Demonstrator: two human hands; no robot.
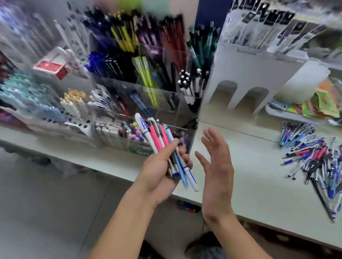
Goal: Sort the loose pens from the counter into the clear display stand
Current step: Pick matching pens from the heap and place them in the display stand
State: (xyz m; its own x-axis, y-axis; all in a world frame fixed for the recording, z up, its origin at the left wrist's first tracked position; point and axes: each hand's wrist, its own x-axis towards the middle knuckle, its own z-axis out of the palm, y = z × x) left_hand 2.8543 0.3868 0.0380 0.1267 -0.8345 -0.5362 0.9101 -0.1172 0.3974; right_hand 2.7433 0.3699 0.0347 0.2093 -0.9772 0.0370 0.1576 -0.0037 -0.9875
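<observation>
Pink, white and pale-blue barrels make up the bundle of pens [164, 148] that the left hand [159, 170] grips, its fingers curled round the middle of the bunch so that the caps fan out above the fingertips and the tips stick out below the palm. The right hand [217, 166] stands just beside it with fingers straight and spread, holding nothing, palm turned toward the bundle. The step in hand looks like picking one pen out of the bunch to drop into its slot, and it would go best if the free fingers pinch a single cap high up, where the barrels splay apart, while the gripping fingers loosen only enough to let that one slide out; a slack grip could spill the lot. The clear display stand [149, 94] rises just beyond the left fingertips, its acrylic compartments already holding blue, yellow, red, black and teal pens grouped by kind, so matching colour and type to a compartment matters. Well off to the far side of the right hand's fingers, the pile of loose pens [318, 159] lies scattered on the pale counter [250, 180], so much remains to sort. A white cardboard display [249, 71] and coloured packets stand behind that pile; the edges of the view are blurred.
</observation>
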